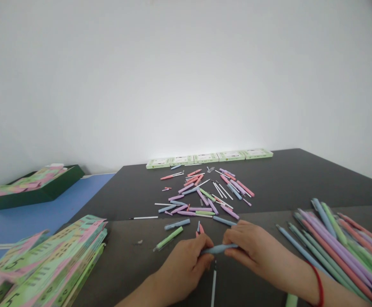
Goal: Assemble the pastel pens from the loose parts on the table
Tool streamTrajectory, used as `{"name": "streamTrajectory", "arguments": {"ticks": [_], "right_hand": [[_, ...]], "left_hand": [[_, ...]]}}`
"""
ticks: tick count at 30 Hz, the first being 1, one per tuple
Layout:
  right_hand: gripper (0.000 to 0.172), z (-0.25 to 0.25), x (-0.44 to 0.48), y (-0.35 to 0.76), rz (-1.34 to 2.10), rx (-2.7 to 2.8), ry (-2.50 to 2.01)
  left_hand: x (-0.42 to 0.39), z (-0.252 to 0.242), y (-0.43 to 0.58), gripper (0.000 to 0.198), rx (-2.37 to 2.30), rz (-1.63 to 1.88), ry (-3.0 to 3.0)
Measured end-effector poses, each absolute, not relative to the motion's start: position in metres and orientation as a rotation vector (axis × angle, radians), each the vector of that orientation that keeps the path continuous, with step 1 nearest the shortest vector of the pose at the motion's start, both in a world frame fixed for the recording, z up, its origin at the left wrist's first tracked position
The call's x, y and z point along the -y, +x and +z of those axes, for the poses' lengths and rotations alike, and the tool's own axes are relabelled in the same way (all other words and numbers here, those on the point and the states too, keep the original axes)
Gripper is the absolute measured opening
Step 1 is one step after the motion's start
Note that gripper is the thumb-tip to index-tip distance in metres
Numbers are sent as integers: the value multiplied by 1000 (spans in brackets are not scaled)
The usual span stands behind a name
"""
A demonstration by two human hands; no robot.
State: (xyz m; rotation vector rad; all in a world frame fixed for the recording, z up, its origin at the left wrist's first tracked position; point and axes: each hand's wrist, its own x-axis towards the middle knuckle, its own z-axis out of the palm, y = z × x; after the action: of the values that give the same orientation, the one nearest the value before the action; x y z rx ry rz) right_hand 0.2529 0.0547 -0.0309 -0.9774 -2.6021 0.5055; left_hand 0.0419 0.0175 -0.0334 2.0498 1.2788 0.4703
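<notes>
My left hand (186,266) and my right hand (252,247) meet low in the middle of the view, both closed on the two ends of one blue pen (220,248) held level between them. A red band circles my right wrist. A thin white refill (213,286) lies on the dark table (294,175) just below the held pen. Beyond my hands, several loose pastel pen barrels, caps and refills (205,194) are scattered. A green pen part (169,238) lies to the left of my left hand.
A heap of assembled pastel pens (342,245) lies at the right. Stacks of green and pink cards (45,264) sit at the lower left. A dark green tray of cards (29,185) rests on a blue surface at far left. Green boxes (209,158) line the table's far edge.
</notes>
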Motion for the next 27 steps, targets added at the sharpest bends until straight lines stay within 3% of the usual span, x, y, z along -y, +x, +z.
{"name": "streamTrajectory", "arguments": {"ticks": [14,20,22,27], "right_hand": [[4,-29,-62,248,1189,1883,-1127],[23,-34,-90,268,1281,1396,-1102],[24,-40,-95,269,1297,1440,-1150],[6,-59,-89,260,1109,1967,-1422]], "left_hand": [[-25,-57,43,27,-1127,682,1750],[-30,-62,44,30,-1081,862,1408],[-32,-63,45,32,-1044,920,1306],[-36,-67,48,26,-877,1058,952]]}}
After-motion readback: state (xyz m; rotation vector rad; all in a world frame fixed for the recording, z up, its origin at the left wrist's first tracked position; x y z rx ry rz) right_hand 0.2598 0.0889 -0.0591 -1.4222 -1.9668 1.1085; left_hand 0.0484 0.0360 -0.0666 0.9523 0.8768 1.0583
